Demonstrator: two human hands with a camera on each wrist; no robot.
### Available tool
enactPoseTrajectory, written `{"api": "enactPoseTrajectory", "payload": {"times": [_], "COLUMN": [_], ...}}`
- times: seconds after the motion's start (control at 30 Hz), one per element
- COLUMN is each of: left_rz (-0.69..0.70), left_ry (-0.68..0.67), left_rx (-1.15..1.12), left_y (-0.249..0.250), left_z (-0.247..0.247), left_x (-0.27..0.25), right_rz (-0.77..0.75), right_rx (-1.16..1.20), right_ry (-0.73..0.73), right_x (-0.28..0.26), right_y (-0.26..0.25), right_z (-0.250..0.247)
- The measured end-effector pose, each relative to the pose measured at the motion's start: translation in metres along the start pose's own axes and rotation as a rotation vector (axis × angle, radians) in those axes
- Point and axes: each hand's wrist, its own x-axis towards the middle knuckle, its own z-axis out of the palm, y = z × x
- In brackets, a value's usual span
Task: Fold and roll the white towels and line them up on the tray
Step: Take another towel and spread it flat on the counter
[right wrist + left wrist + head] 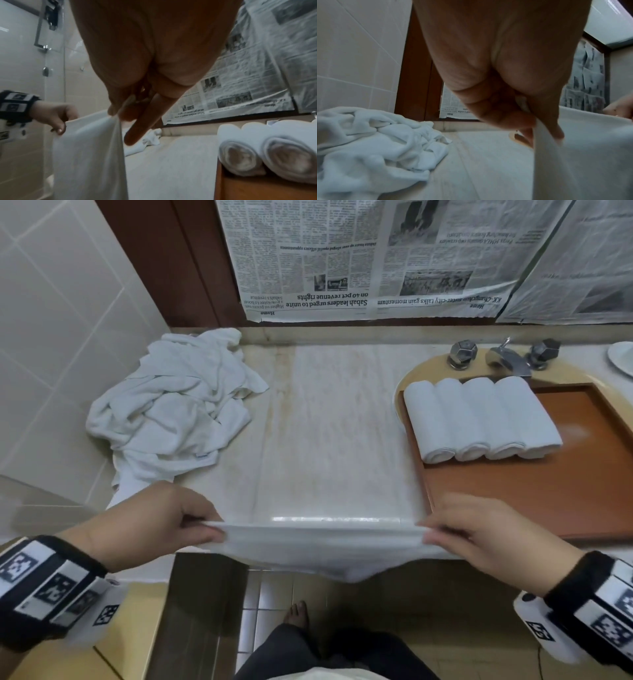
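Observation:
A white towel (318, 553) hangs stretched between my two hands at the counter's front edge, sagging below it. My left hand (209, 530) pinches its left corner, seen close in the left wrist view as the left hand (537, 121) on the towel (583, 155). My right hand (430, 534) pinches the right corner; in the right wrist view the right hand (118, 115) holds the towel (89, 155). Several rolled white towels (479, 419) lie side by side on the brown tray (548, 494), also the rolled towels (267, 155). A heap of loose white towels (171, 409) lies back left.
The marble counter (329, 422) lies between the heap and the tray. A chrome tap with two handles (503, 357) stands behind the tray, a white dish (621, 359) at far right. Newspaper (376, 258) covers the wall behind. Tiled wall at left; my bare foot (299, 616) below.

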Motion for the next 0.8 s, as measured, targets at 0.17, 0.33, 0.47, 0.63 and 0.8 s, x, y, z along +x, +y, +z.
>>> {"api": "enactPoseTrajectory", "payload": {"times": [0.17,0.33,0.47,0.63,0.8], "left_rz": [-0.236,-0.319,-0.329,-0.334,-0.433], "left_ry": [-0.494,-0.591,-0.299,0.189,0.537], "left_rx": [0.018,0.126,0.369,0.312,0.048], "left_y": [0.003,-0.013,-0.034,-0.065,-0.085], "left_z": [-0.012,-0.052,-0.098,-0.119,-0.097], "left_x": [0.034,0.114,0.196,0.294,0.371], "right_rz": [0.086,0.129,0.281,0.594,0.801], "right_rx": [0.027,-0.112,-0.165,0.036,0.245], "right_ry": [-0.501,-0.476,-0.248,0.146,0.369], "right_x": [0.024,0.105,0.197,0.300,0.373], "right_y": [0.000,0.027,0.079,0.140,0.196], "right_z": [-0.018,-0.053,-0.066,-0.070,-0.051]}}
